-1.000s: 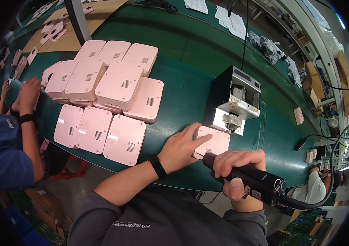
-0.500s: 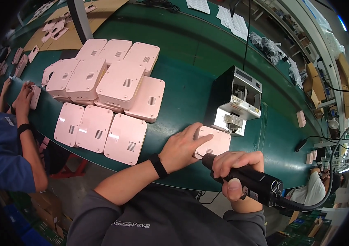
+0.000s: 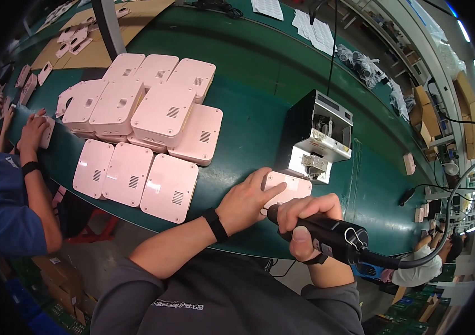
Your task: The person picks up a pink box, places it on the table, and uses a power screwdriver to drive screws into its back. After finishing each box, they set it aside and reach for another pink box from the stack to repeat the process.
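Note:
My left hand [image 3: 244,202] grips a pink plastic case [image 3: 293,185] at its left side on the green bench, its thumb lying across the top. In my right hand [image 3: 306,222] is a black corded electric screwdriver [image 3: 335,237], fingers wrapped round its body. Its nose sits at the case's near left corner; the bit is hidden from sight. Just beyond the case stands a black and silver screw feeder [image 3: 335,137]. To the left lie three similar pink cases [image 3: 169,187] in a row, vents and corner holes facing up.
Behind that row more pink cases [image 3: 162,111] are stacked. At the far left a co-worker's hand [image 3: 34,131] holds a pink part. Cardboard [image 3: 137,17] with pink covers lies at the back left. The screwdriver's cable [image 3: 444,240] loops up on the right.
The screwdriver has moved left and closer to the case's corner, and its bit, visible before, is now hidden. My left hand keeps its grip on the case.

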The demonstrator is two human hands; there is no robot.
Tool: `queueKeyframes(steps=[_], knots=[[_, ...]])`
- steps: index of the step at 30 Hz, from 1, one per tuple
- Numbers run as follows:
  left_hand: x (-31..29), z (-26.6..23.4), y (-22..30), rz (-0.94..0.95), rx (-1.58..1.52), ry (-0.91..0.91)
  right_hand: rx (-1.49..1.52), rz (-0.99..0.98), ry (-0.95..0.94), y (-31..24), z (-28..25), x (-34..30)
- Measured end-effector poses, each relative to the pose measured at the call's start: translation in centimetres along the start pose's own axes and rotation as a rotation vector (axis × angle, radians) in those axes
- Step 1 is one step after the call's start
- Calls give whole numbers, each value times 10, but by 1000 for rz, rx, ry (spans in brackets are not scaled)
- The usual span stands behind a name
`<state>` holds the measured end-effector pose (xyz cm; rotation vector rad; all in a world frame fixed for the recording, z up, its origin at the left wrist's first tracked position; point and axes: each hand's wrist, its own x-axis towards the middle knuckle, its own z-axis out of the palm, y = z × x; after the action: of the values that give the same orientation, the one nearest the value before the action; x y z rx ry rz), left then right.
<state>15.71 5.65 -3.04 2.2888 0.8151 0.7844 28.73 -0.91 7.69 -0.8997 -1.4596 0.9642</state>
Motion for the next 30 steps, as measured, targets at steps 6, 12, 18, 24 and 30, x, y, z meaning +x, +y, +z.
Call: queueKeyframes(steps=[6, 12, 18, 24, 30], knots=[[-2, -13, 2, -9, -67, -10, 99, -88, 299, -13, -5, 18], [-25, -64, 14, -408, -595, -240, 284, -291, 653, -58, -88, 3], [-49, -49, 2, -639, -1032, -158, 32, -120, 902, -15, -109, -48], [-18, -41, -6, -1112, -1541, -113, -120, -138, 919, 19, -109, -92], [-13, -51, -2, -1184, -1424, -179, -203, -145, 886, 27, -109, -91]])
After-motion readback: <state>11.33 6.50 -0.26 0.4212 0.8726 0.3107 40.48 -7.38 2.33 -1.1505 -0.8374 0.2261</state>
